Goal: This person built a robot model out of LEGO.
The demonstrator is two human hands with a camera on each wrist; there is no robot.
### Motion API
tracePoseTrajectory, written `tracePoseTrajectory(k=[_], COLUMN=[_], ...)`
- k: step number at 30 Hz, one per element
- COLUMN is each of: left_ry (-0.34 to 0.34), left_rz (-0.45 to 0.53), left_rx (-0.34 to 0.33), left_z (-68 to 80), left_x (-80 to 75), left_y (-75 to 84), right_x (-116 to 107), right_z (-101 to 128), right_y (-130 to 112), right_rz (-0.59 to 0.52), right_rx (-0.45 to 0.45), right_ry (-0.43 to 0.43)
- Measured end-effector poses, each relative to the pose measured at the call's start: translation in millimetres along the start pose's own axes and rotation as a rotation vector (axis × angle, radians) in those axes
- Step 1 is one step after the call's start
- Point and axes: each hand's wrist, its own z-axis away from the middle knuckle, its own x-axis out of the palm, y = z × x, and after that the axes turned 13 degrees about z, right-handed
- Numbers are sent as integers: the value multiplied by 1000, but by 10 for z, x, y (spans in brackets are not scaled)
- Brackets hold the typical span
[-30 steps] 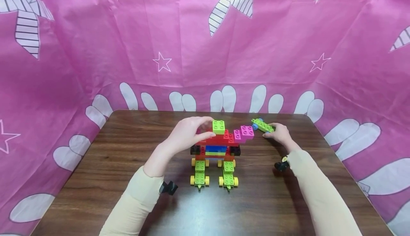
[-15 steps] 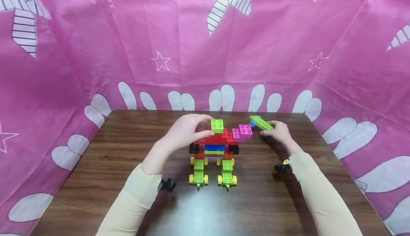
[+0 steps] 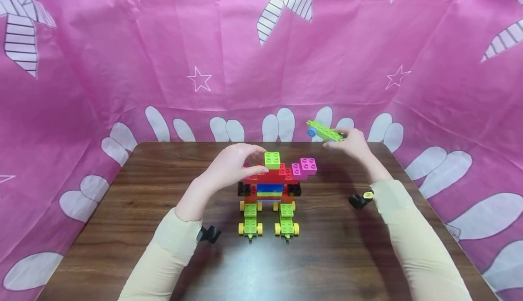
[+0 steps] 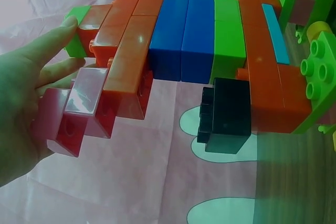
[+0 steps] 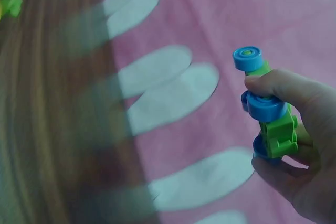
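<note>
A figure of toy building bricks stands on yellow-wheeled green bases in the middle of the table. My left hand pinches the green brick on its top from the side. In the left wrist view the fingertips touch that green brick, beside the pink bricks. My right hand grips one end of a green wheeled base with blue wheels, held in the air at the right. Its thumb lies by a blue wheel in the right wrist view.
The dark wooden table ends in front of a pink cloth that hangs at the back and both sides. Pink bricks stick out from the figure's right side. Black bricks jut from its flanks.
My right hand has lifted the green wheeled base up off the table and slightly leftward. The left hand keeps its pinch at the figure's top. The whole view has shifted a little.
</note>
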Motion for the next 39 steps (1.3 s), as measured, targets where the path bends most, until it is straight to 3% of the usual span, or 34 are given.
tracePoseTrajectory(k=[8,18,23,27,39], left_ry=[-11,-16,1,27,150], left_rz=[28,52,56,88,74], left_rx=[-7,-22,-21,-20,-43], left_z=[22,31,34,54,157], left_x=[-7,-27,-42,-99,-450], left_y=[-53,-50,-42,-46,3], right_x=[-315,-533,-540,-512,-421], right_z=[85,312,410,467,526], right_y=[-539,-1159,-1305,-1365,-1482], right_rz=[-82,-134,-149,-163,-168], right_rx=[-48,-170,-264,-289,-372], right_ry=[-34,-118,-165,-182,-228])
